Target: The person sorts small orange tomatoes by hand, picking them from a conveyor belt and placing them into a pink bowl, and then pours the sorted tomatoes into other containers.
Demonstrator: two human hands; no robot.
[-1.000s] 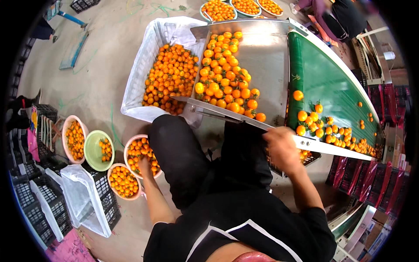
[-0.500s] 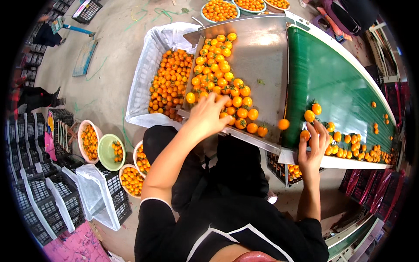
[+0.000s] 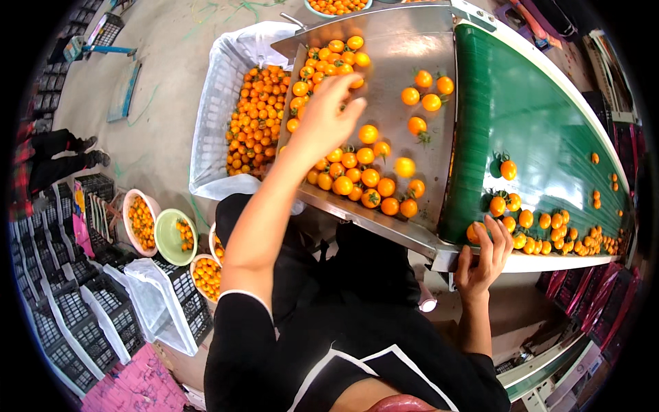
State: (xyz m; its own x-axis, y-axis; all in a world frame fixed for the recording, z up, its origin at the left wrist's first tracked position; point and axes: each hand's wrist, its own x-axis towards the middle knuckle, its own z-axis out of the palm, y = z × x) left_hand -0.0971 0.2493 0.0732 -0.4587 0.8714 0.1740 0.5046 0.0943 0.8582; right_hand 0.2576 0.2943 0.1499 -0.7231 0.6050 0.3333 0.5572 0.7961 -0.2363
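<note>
My left hand hovers over the metal tray, among orange cherry tomatoes. Its thumb stands apart from the fingers, which are a little blurred. One tomato lies right by the fingertips; I see none in the grasp. My right hand rests at the near white rim of the green conveyor belt, thumb and fingers apart. Just beyond its fingertips sits a single tomato. Several loose tomatoes, some with green stems, are scattered on the tray's right side.
A white-lined crate of tomatoes stands against the tray's left side. More tomatoes line the belt's near edge. On the floor at left are a pink basin, a green basin and black crates. A person's legs show at far left.
My left hand has moved farther out over the tray. Several tomatoes now lie spread on its right side, one blurred. My right hand has drawn back to the belt's rim. The view has shifted slightly.
</note>
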